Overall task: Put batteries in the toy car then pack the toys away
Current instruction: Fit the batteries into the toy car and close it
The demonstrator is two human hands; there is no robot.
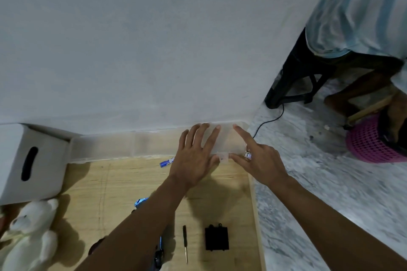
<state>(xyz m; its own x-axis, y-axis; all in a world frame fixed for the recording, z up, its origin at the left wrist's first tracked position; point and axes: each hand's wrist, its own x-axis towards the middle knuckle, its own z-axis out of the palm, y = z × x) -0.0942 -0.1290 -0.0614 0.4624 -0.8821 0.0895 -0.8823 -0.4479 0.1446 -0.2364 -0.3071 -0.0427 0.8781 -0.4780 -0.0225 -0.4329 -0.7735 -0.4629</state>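
Head view, as I log it: left hand [195,160] and right hand [258,160], fingers spread flat on clear box [136,146]; battery [166,162] just beside it.

blue battery [167,162] lies beside the clear plastic box [154,145]; black battery cover [216,238] lies flat.

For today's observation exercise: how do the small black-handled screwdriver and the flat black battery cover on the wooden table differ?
The small black-handled screwdriver is long and thin; the flat black battery cover is broad and roughly square. The screwdriver has a pale metal shaft, whereas the cover is black throughout and has small tabs on its edges. Both lie untouched on the wooden table, side by side.
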